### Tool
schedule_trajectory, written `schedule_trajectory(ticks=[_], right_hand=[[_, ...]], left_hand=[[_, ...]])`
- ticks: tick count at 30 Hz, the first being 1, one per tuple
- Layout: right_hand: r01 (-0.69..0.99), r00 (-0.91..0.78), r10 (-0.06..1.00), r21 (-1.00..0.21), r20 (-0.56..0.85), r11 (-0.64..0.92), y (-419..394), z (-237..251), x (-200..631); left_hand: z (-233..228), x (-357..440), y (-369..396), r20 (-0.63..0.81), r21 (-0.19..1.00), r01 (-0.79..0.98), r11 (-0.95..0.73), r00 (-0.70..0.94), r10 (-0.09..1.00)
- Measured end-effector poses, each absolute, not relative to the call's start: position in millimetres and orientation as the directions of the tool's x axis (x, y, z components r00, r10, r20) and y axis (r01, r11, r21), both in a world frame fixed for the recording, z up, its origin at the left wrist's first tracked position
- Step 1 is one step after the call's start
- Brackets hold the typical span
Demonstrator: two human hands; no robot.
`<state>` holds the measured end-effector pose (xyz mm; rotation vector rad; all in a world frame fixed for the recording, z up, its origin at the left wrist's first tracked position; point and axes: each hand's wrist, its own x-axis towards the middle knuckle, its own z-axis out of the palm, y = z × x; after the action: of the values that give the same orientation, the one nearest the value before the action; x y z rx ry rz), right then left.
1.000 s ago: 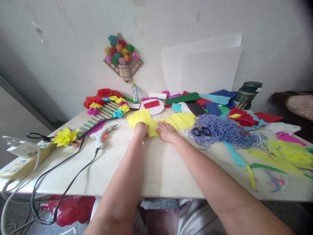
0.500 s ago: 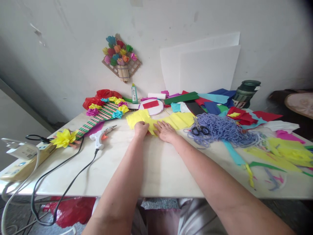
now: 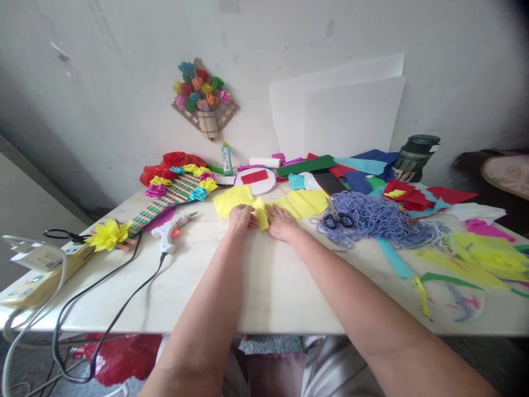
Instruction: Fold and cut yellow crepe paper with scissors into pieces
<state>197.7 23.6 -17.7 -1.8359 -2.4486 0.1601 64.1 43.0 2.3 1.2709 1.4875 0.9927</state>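
Note:
A narrow piece of yellow crepe paper [image 3: 261, 216] lies on the table between my two hands. My left hand [image 3: 243, 218] rests at its left edge, fingers stretched out and slightly curved, beside a wider yellow paper piece [image 3: 232, 200]. On the other side, my right hand [image 3: 281, 221] lies flat, its fingertips at the narrow piece's right edge and against another yellow paper length [image 3: 305, 203]. Whether these yellow parts are joined under my fingers is hidden. Scissors [image 3: 338, 219] with dark handles lie to the right, on purple yarn [image 3: 374, 220].
On the left are a white glue gun [image 3: 166, 234] with its cord, a paper-flowered guitar-shaped craft [image 3: 165, 201] and a power strip [image 3: 49, 275]. Coloured paper [image 3: 306, 165] lines the back. A dark green bottle [image 3: 415, 159] stands at the back right; yellow scraps [image 3: 487, 256] lie front right.
My left hand has loosened from a closed grip to outstretched fingers. The narrow yellow piece now shows more plainly between my hands. My right hand has shifted slightly right.

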Motion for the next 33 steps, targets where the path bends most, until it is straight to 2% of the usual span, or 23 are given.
schedule_trajectory(ticks=[9,14,24,33], right_hand=[[0.953,-0.277,0.961,-0.127,0.011,0.276,21,-15,197],[0.953,-0.279,0.960,-0.123,0.014,0.278,21,-17,197],[0.928,-0.247,0.969,-0.280,0.028,0.245,25,-16,199],[0.897,-0.373,0.912,-0.315,-0.167,0.309,20,7,223]], left_hand=[[-8,64,47,-0.020,0.888,0.461,0.005,0.027,0.999],[-16,63,56,0.050,0.753,0.656,-0.056,0.028,0.998],[-6,69,46,0.127,0.620,0.782,-0.066,-0.017,0.992],[0,74,41,0.140,0.514,0.856,-0.054,-0.022,0.990]])
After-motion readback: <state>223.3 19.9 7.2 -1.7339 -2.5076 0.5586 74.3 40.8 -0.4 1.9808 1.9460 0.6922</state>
